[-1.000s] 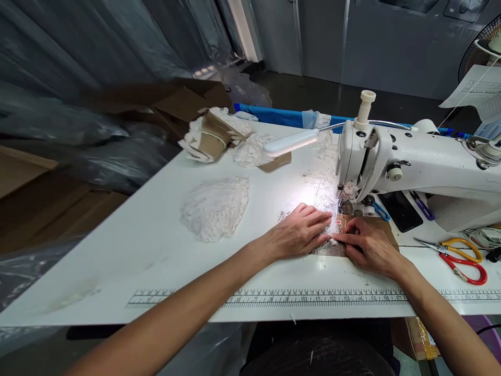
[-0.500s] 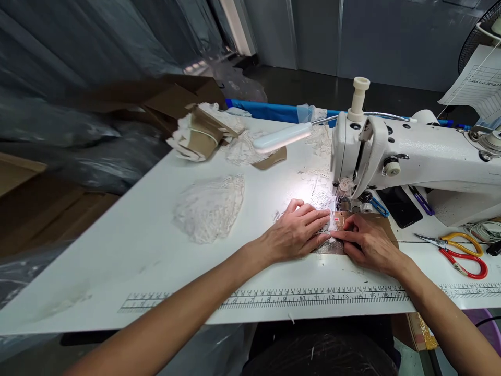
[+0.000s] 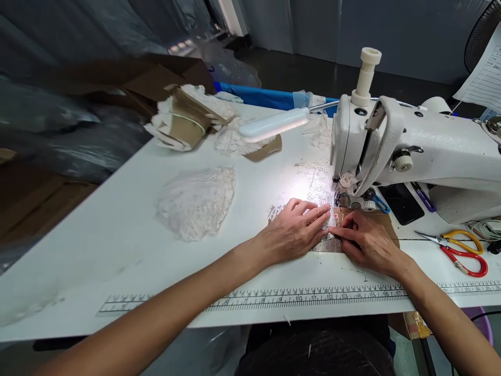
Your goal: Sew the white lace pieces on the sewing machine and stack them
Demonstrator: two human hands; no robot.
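Observation:
White lace fabric (image 3: 321,194) lies under the needle area of a white sewing machine (image 3: 364,136), lit brightly. My left hand (image 3: 295,230) rests flat on the lace, fingers stretched toward the machine and covering part of it. My right hand (image 3: 364,240) is at the lace's right edge; one fingertip meets the edge and the other fingers are curled. Whether the lace is pinched there is hard to see, but the fingers are closed at it. Beneath both hands is a brown, shiny plate (image 3: 331,245) on the table.
Left on the white table (image 3: 129,219) lies a lace piece (image 3: 198,203). Behind it are a tied lace bundle (image 3: 183,122) and a lamp (image 3: 274,124). To the right are scissors (image 3: 457,250), a black phone (image 3: 402,203) and blue snips (image 3: 379,202). A printed ruler (image 3: 274,298) runs along the front.
The view has shifted slightly, so the table items appear further left. Both hands keep nearly the same place at the lace. Slightly more lace shows beside my left hand.

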